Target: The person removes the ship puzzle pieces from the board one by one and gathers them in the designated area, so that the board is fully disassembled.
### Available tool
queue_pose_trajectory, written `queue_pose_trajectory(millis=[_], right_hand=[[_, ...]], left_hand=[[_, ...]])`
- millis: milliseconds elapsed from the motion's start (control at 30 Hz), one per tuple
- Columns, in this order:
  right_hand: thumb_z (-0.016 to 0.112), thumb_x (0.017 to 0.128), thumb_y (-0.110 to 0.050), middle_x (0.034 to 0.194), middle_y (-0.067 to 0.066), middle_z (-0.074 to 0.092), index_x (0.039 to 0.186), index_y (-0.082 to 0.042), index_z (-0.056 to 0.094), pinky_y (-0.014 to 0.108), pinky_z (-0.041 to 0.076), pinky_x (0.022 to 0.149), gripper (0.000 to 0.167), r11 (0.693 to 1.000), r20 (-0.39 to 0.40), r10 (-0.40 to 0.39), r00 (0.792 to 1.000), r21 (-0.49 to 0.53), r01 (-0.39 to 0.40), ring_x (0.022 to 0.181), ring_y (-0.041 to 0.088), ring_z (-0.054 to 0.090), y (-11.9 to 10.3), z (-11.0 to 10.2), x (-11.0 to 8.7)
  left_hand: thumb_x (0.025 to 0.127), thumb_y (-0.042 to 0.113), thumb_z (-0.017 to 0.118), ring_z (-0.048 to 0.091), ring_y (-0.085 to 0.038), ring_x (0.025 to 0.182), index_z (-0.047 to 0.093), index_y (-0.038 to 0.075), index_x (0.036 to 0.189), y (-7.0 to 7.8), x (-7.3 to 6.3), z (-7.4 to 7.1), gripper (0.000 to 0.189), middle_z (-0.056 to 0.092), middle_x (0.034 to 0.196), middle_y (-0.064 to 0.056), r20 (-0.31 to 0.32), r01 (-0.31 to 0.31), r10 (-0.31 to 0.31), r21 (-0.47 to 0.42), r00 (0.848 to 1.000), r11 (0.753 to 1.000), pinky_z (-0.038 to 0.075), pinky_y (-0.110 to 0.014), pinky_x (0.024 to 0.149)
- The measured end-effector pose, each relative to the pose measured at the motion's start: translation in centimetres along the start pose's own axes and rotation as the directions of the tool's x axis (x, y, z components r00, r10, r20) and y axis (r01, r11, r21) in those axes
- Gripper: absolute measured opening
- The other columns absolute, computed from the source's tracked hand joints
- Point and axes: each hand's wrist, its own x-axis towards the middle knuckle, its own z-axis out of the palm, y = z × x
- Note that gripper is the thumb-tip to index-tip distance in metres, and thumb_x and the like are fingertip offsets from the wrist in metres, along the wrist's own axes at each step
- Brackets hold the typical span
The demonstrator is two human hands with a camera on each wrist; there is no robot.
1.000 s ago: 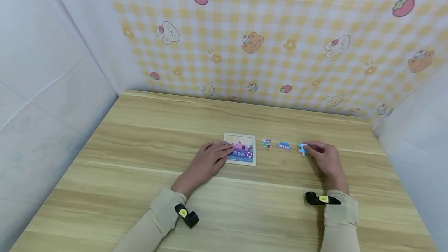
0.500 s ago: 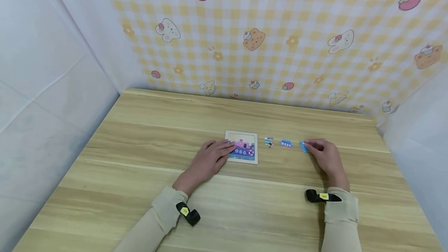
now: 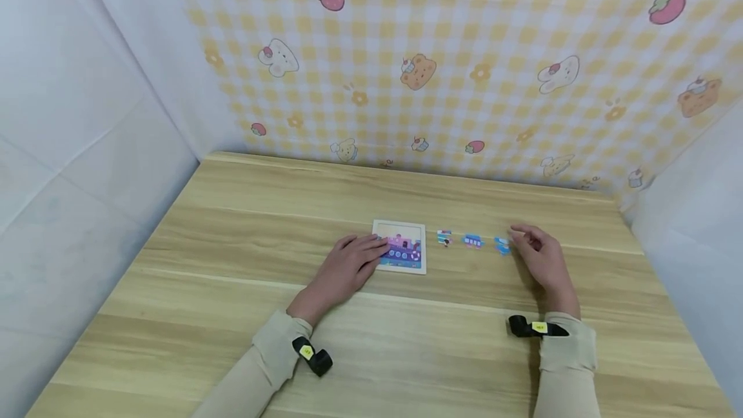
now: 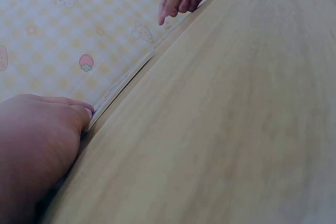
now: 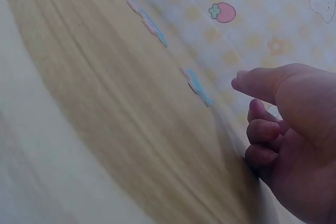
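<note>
My left hand (image 3: pixel 345 266) lies flat with its fingertips over the left side of a small white-rimmed jigsaw tray (image 3: pixel 423 250). A purple and pink boat picture (image 3: pixel 399 254) fills the lower part of the tray; the upper part shows bare backing. Right of it, three loose jigsaw pieces lie in a row: a striped one (image 3: pixel 444 238), a blue one with pale windows (image 3: pixel 473 241) and a blue and white one (image 3: pixel 502 246). Just right of this last puzzle piece (image 5: pixel 197 86), my right hand (image 3: pixel 542 260) holds nothing, its thumb and forefinger apart from the piece.
The wooden table (image 3: pixel 371 347) runs back to a yellow checked cloth (image 3: pixel 482 108) with cartoon prints. White sheets (image 3: pixel 87 147) hang at both sides. Each sleeve cuff carries a black wrist camera (image 3: pixel 311 357).
My right fingers were on the blue and white piece and turned it slightly. Now they have let go and drawn a little to the right. My left hand stays on the tray.
</note>
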Motion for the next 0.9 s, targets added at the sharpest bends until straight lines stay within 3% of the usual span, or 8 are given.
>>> queue_pose_trajectory(millis=[167,267,367,467,567,700,767,900], right_hand=[[0.053,0.110,-0.029,0.082,0.000,0.055,0.133,0.003,0.065,0.020,0.043,0.057,0.041,0.999,-0.002,0.047,0.999,0.014,-0.047,0.070,0.007,0.048,-0.1,0.0,-0.2],[0.052,0.110,-0.030,0.084,0.000,0.057,0.133,0.003,0.065,0.019,0.044,0.059,0.042,0.997,-0.010,0.066,0.998,0.029,-0.065,0.071,0.007,0.048,-0.1,0.0,-0.2],[0.052,0.110,-0.032,0.097,-0.007,0.062,0.132,0.004,0.065,0.015,0.045,0.066,0.045,0.997,-0.031,0.067,0.997,0.034,-0.066,0.081,0.002,0.051,-0.4,0.2,-0.3],[0.054,0.109,-0.032,0.100,-0.010,0.061,0.130,0.004,0.067,0.015,0.043,0.064,0.044,0.998,-0.046,0.039,0.998,0.053,-0.036,0.082,0.002,0.050,-1.4,0.7,-0.2],[0.056,0.109,-0.027,0.094,0.001,0.062,0.126,0.004,0.069,0.019,0.042,0.059,0.038,0.997,-0.028,-0.040,0.999,0.068,0.042,0.074,0.006,0.048,-3.4,1.8,0.1],[0.059,0.107,-0.018,0.095,0.018,0.066,0.121,0.003,0.072,0.023,0.042,0.055,0.028,0.983,0.080,-0.177,0.981,0.065,0.172,0.065,0.009,0.048,-6.7,4.3,0.7],[0.061,0.106,-0.017,0.100,0.018,0.069,0.120,0.001,0.074,0.024,0.044,0.055,0.026,0.977,0.168,-0.212,0.963,0.059,0.205,0.065,0.011,0.051,-8.5,5.9,0.9],[0.066,0.102,-0.011,0.104,0.012,0.072,0.118,0.000,0.076,0.026,0.050,0.064,0.022,0.960,0.338,-0.271,0.901,0.021,0.280,0.075,0.016,0.060,-11.7,9.8,1.1]], left_hand=[[0.109,0.022,0.054,0.045,-0.023,0.146,0.060,0.015,0.148,-0.1,-0.3,0.1,0.040,0.054,0.154,-0.002,-0.013,0.000,0.000,-0.016,1.000,1.000,0.029,-0.053,0.121],[0.109,0.022,0.054,0.044,-0.023,0.147,0.059,0.014,0.148,-0.2,-0.4,0.1,0.041,0.053,0.155,-0.002,-0.038,0.028,-0.030,-0.073,0.999,0.997,0.028,-0.052,0.122],[0.109,0.024,0.055,0.045,-0.024,0.146,0.059,0.012,0.148,-0.4,-0.6,0.0,0.041,0.054,0.154,-0.003,-0.090,0.064,-0.076,-0.137,0.993,0.989,0.026,-0.052,0.122],[0.107,0.025,0.058,0.047,-0.025,0.144,0.060,0.010,0.146,-0.7,-0.6,-0.3,0.042,0.056,0.151,-0.005,-0.139,0.092,-0.113,-0.149,0.984,0.985,0.027,-0.051,0.123],[0.105,0.030,0.061,0.046,-0.024,0.145,0.058,0.006,0.147,-1.0,-0.5,-0.4,0.048,0.055,0.153,-0.006,-0.128,0.114,-0.129,-0.118,0.983,0.986,0.026,-0.049,0.124],[0.105,0.040,0.059,0.041,-0.022,0.149,0.052,0.005,0.151,-1.1,-0.3,-0.5,0.059,0.049,0.158,-0.006,-0.057,0.136,-0.141,-0.076,0.988,0.988,0.022,-0.046,0.126],[0.105,0.042,0.058,0.039,-0.022,0.150,0.050,0.005,0.152,-0.9,-0.2,-0.5,0.061,0.047,0.159,-0.006,-0.032,0.146,-0.148,-0.058,0.989,0.988,0.021,-0.045,0.126],[0.105,0.044,0.057,0.037,-0.021,0.151,0.049,0.005,0.153,-0.6,0.0,-0.4,0.062,0.045,0.160,-0.005,-0.009,0.155,-0.155,-0.050,0.988,0.987,0.019,-0.045,0.127]])
